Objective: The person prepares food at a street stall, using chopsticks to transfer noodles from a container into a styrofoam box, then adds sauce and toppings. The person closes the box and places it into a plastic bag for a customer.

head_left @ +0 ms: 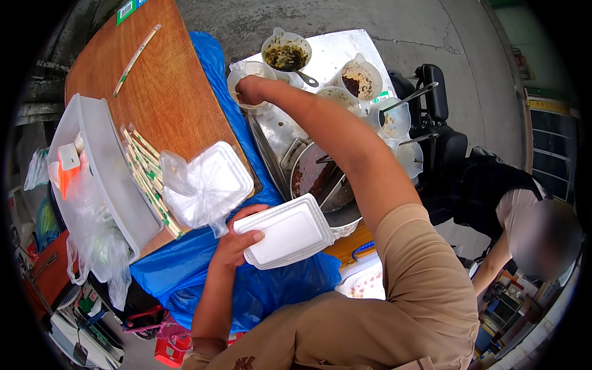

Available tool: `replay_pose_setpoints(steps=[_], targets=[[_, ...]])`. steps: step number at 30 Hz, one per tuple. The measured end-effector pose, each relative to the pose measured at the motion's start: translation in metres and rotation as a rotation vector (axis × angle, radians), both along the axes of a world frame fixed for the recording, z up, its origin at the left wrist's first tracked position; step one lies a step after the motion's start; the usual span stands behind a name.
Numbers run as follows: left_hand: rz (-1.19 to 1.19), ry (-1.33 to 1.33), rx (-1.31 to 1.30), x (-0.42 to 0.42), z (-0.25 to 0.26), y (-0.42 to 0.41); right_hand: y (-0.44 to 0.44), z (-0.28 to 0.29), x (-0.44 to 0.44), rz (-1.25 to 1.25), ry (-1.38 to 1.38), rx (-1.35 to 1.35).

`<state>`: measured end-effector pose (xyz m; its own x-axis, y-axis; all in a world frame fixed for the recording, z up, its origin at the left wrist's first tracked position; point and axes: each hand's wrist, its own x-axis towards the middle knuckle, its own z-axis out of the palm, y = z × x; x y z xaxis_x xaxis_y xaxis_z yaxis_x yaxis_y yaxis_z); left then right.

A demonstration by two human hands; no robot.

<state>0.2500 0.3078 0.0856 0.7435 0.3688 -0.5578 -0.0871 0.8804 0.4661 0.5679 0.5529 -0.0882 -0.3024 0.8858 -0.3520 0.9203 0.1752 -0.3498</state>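
Note:
My left hand [240, 238] grips a closed white foam takeaway box [284, 231] at its left side, thumb on top. My right hand [252, 90] reaches into a white plastic pitcher [237, 76] at the far left of the metal table; its fingers are partly hidden inside, so I cannot tell what they hold. Beside that pitcher stands another with dark green relish [284, 56] and a ladle. A large metal pot [300, 159] with reddish sauce and utensils sits below my right forearm. Another white foam box in a knotted clear bag [208, 175] rests on the wooden board's corner.
Wrapped chopsticks [148, 171] lie on the wooden board [175, 83] beside a translucent plastic bin [111, 157] hung with plastic bags. More pitchers [363, 76] with sauces and ladles stand at the right of the metal table. Blue plastic sheeting [185, 277] drapes the near edge. A person [499, 194] is at the right.

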Motion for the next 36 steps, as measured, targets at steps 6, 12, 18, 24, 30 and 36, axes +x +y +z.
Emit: replay_pose_setpoints(steps=[6,12,18,24,30,36], targets=[[-0.017,-0.002,-0.002,0.001,0.0,0.002,0.005,0.004,-0.002,-0.447,-0.006,0.007],[-0.012,0.008,-0.008,0.0,0.0,0.002,-0.021,0.04,-0.016,-0.47,0.009,0.434],[-0.03,0.019,0.002,-0.002,-0.004,0.001,0.0,0.0,-0.011,-0.676,0.048,0.054],[-0.011,0.025,0.008,-0.002,-0.004,-0.001,0.006,-0.004,-0.017,-0.623,0.006,-0.066],[-0.014,0.024,0.026,-0.002,-0.006,-0.001,0.02,0.013,-0.011,-0.368,-0.144,-0.085],[-0.018,0.019,0.017,0.0,-0.003,0.001,0.007,0.001,-0.015,-0.622,0.047,0.039]])
